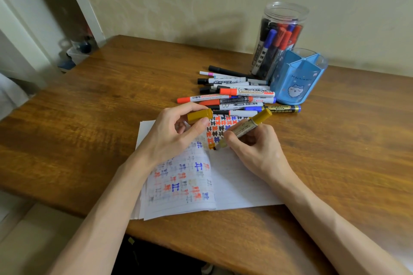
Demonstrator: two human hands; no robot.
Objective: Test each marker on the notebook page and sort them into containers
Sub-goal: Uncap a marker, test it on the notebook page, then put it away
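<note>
Fingers [230,138] of my right hand [254,149] clamp the gold marker [244,130], nib touching the notebook page [237,181] just below them. Keep pressure light; draw one short stroke on bare paper. Left hand [172,138] pinches the cap [199,115] alongside. Beyond: marker pile [234,96], then jar [280,35] and blue holder [299,80].

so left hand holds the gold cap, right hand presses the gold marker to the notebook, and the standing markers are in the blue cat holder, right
Only the container is wrong: the head view shows the standing markers in the clear jar; the blue cat holder shows none. The gold cap, gold marker and notebook are as you said.
</note>
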